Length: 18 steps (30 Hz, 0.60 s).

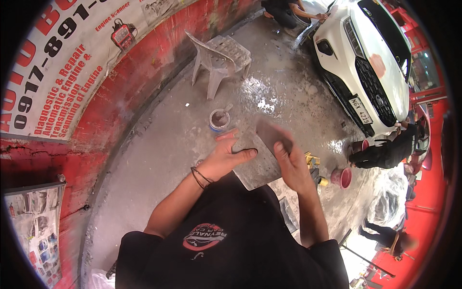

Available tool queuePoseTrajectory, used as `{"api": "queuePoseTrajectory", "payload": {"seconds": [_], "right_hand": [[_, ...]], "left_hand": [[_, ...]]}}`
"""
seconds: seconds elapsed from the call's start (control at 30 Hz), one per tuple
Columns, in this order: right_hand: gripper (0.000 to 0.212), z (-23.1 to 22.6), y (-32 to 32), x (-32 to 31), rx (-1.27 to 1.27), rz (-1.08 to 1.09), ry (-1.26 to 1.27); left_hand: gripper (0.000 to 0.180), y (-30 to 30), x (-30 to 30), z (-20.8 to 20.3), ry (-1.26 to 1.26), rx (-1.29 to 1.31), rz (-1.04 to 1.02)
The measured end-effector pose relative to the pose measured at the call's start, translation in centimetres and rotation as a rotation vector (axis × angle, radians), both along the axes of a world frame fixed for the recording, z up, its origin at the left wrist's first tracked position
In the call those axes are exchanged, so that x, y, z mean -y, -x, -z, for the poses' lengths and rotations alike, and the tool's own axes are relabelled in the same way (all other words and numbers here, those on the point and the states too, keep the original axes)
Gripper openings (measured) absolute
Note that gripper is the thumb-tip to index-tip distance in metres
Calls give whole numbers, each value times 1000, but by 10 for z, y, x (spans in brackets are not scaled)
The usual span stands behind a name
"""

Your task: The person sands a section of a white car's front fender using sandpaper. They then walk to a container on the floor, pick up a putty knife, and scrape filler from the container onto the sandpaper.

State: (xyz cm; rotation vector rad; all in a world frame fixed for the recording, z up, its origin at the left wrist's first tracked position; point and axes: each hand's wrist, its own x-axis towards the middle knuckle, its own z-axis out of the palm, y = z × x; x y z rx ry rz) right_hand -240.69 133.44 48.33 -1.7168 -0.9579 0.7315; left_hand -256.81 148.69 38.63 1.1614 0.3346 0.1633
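My left hand (225, 156) grips a flat grey board (257, 172) by its left side, thumb on top. My right hand (294, 166) is closed around a dark, flat, rectangular spreader (270, 135), somewhat blurred, which it holds over the board's right part. How far the spreader touches the board I cannot tell. Just beyond my left hand, an open round can (220, 119) with greyish-brown paste inside stands on the floor, a stick-like tool leaning in it. A small reddish piece (227, 134) shows at my left fingertips; what it is stays unclear.
A worn plastic armchair (219, 55) stands ahead on the wet concrete floor. At the right is a white car (351, 62), with a person (284, 14) crouching beyond it and another (392, 147) at its front. A pink bucket (341, 177) and yellow tool (313, 160) lie closer.
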Motion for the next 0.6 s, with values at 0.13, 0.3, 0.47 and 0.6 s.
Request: {"api": "queuePoseTrajectory", "payload": {"seconds": [0.13, 0.3, 0.47, 0.6], "right_hand": [[35, -8, -11, 33, -50, -85, 264], [50, -26, -17, 54, 963, -185, 224], [34, 22, -74, 57, 620, 94, 288], [39, 98, -121, 79, -629, 771, 9]], "left_hand": [[44, -8, -11, -7, 70, -78, 77], [58, -30, -9, 22, 130, -137, 137], [51, -49, 12, -16, -101, -152, 219], [44, -38, -17, -4, -614, -89, 33]]}}
